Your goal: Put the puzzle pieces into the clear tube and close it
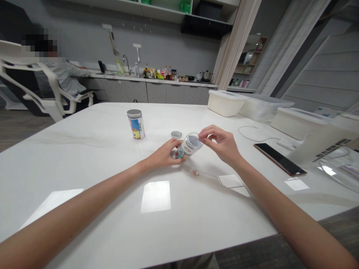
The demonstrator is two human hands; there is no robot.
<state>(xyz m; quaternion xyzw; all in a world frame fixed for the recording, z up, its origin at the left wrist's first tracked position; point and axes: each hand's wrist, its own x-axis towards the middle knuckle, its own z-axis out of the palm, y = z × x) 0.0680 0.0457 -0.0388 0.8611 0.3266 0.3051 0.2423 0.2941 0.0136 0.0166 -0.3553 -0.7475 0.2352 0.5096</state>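
Observation:
My left hand [169, 152] is wrapped round a clear jar [186, 148] with a colourful label and holds it tilted to the right, its mouth uncovered. At the jar's rim, the thumb and fingers of my right hand [217, 140] are pinched together. Whatever they hold, if anything, is too small to make out. Just behind the jar lies a round silver lid [176, 134]. A small orange-and-clear item [195, 173] rests on the table in front of it. Farther left stands a second labelled jar [136, 125], upright with a silver lid on.
On the right of the white table [112, 157] lie a phone [279, 158], a white cable [252, 138] and a printed paper bag or sheet [322, 151]. Plastic boxes [226, 102] line the back right. Beyond, a person [60, 74] sits by a kitchen counter.

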